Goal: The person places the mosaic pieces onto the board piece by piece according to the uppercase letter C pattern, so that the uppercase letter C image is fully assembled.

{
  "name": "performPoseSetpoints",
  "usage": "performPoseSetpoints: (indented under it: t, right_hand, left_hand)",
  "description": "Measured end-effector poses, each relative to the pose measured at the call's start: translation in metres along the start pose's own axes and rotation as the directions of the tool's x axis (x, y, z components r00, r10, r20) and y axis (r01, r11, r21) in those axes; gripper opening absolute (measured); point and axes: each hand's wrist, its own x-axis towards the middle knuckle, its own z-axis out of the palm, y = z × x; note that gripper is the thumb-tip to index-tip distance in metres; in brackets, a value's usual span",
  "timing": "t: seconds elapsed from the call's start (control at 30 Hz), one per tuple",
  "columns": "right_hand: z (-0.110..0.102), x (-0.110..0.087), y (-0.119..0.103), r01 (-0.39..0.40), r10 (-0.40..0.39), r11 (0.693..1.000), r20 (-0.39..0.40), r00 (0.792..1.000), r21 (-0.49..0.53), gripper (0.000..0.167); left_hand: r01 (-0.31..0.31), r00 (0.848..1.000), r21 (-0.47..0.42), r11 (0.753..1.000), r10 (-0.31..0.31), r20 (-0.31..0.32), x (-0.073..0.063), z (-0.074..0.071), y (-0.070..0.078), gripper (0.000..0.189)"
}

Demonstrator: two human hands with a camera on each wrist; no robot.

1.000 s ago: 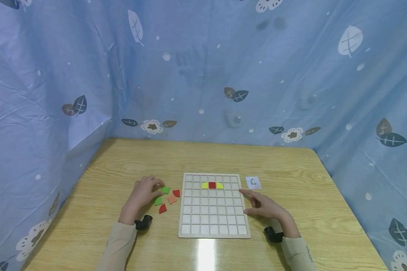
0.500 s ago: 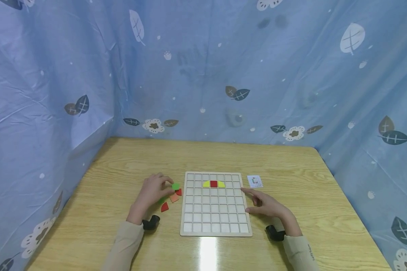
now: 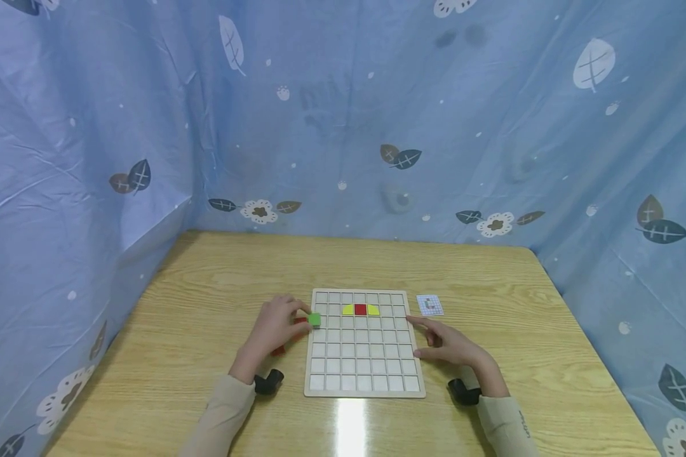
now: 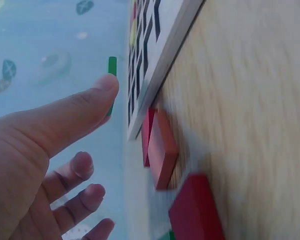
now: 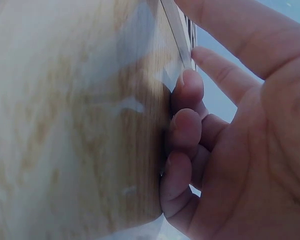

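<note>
My left hand pinches a small green tile between thumb and fingers, over the left edge of the white grid board. The left wrist view shows that tile edge-on behind the thumb, raised above the table. On the board, a red square tile lies between two yellow quarter-round tiles, in the second row from the top. At the board's right edge, my right hand touches the rim with its outstretched index finger and thumb. Its other fingers are bent and rest on the table, as the right wrist view shows.
Beneath my left hand lie an orange tile, two red tiles, the nearer red tile being close to the camera, and a sliver of green tile. A printed pattern card sits right of the board. Blue curtain surrounds the table.
My left hand has picked up the green tile from the loose pieces and carried it right, to the board's left edge. The right hand keeps its place at the rim.
</note>
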Motion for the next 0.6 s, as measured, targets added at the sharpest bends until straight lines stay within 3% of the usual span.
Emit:
performPoseSetpoints:
  t: [0.2, 0.43, 0.6]
  right_hand:
    - [0.000, 0.001, 0.005, 0.009, -0.010, 0.999, 0.012, 1.000, 0.031, 0.069]
    - [0.001, 0.000, 0.005, 0.001, -0.001, 1.000, 0.002, 1.000, 0.020, 0.068]
    - [0.001, -0.002, -0.005, -0.008, 0.008, 1.000, -0.007, 1.000, 0.007, 0.066]
  left_hand:
    - [-0.001, 1.000, -0.019, 1.000, 0.000, -0.010, -0.001, 0.005, 0.012, 0.024]
    - [-0.060, 0.998, -0.014, 0.998, 0.060, -0.021, 0.003, 0.016, 0.022, 0.024]
    - [-0.032, 0.999, -0.043, 0.999, 0.031, -0.005, 0.007, 0.020, 0.031, 0.023]
